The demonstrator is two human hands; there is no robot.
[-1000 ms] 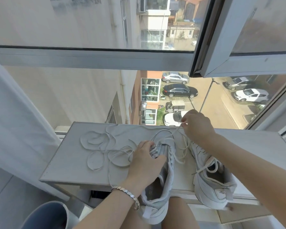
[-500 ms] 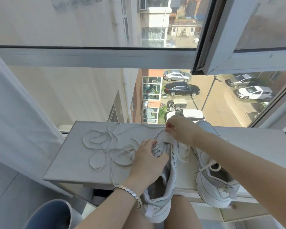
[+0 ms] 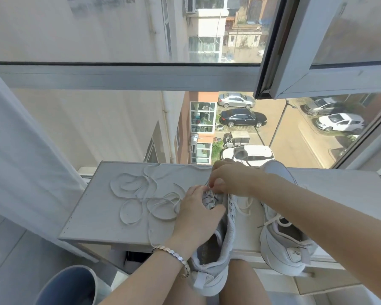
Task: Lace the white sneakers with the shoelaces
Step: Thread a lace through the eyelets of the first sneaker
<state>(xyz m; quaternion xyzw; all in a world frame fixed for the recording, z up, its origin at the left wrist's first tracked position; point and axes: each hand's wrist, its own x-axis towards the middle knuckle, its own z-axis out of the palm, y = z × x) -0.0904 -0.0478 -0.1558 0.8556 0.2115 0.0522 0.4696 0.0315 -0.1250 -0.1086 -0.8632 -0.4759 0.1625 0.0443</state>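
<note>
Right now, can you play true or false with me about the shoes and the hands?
1. The left hand grips the sneaker in the middle. True.
2. The bracelet is on the right wrist. False: it is on the left wrist.
3. A loose shoelace lies in loops on the white board. True.
4. The second sneaker sits on the floor. False: it stands on the ledge, right of the first one.
5. The right hand lies flat on the board. False: it pinches the first sneaker's lace.
</note>
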